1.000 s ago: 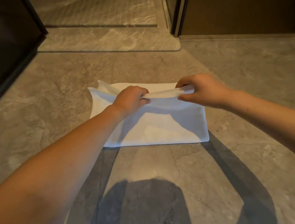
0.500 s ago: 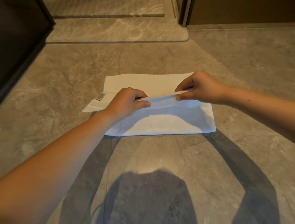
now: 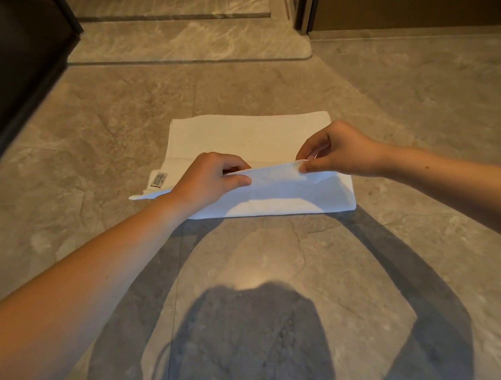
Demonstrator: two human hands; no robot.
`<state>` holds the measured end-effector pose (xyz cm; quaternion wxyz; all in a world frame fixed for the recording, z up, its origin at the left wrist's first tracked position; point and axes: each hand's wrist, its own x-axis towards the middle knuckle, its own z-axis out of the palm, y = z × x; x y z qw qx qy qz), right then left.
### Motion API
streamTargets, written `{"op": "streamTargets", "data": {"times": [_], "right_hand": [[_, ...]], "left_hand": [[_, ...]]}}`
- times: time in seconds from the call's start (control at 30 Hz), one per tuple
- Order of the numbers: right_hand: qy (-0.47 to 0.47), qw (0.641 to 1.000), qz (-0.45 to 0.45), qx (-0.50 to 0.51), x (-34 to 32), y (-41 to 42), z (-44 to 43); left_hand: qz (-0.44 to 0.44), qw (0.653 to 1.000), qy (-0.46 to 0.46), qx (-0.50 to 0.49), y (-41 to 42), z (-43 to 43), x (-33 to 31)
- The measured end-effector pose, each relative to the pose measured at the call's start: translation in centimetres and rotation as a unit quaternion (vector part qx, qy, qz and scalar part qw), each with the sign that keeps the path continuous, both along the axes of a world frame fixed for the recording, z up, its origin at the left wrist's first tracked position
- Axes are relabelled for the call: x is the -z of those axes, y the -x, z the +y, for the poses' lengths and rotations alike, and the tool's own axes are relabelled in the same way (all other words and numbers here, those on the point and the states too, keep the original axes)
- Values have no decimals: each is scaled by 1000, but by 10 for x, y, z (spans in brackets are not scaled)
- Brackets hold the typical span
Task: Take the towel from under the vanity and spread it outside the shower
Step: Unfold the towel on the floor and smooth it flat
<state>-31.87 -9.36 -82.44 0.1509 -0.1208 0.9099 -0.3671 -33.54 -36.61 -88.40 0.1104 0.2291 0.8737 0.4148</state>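
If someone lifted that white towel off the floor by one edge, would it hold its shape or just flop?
The towel would probably flop: the edge pinched between the left hand and right hand already sags between them. It looks light, since fingertips alone raise that layer. On the smooth stone floor it would likely slide or bunch if pushed.

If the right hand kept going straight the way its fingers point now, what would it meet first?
The right hand points leftward along the lifted towel edge it pinches. Straight on, it would probably meet the left hand gripping the same edge, though the depth between them is hard to judge.
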Motion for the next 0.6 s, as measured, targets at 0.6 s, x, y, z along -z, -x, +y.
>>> {"op": "streamTargets", "data": {"times": [0.6], "right_hand": [[-68, 997, -24, -33, 18, -36, -2]], "left_hand": [[-26, 1000, 3, -3, -31, 1, 7]]}}
